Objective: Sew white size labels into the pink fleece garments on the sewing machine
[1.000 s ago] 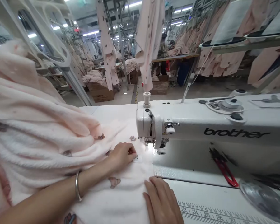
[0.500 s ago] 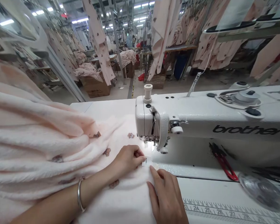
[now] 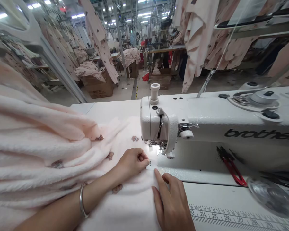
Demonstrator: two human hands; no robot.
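Pink fleece fabric [image 3: 125, 192] lies at lower centre of the frame; your left hand [image 3: 131, 162] pinches a small white label [image 3: 151, 164] by the sewing machine [image 3: 207, 125] needle, your right hand [image 3: 173, 205] presses flat, open, index fingertip touching the label.

A small white label [image 3: 152, 164] with dark print lies flat on pale pink fleece fabric [image 3: 125, 199], just in front of the lit needle area of the white sewing machine [image 3: 207, 123]. The left hand [image 3: 131, 162] pinches the label's left edge between thumb and fingertip, knuckles resting on the fabric. The right hand [image 3: 172, 203] lies palm down on the fabric's near edge, its forefinger reaching up to touch the label's lower right corner. The fabric is soft and fluffy, dotted with small brownish motifs; it spreads flat under the hands and heaps up in thick folds to the left.
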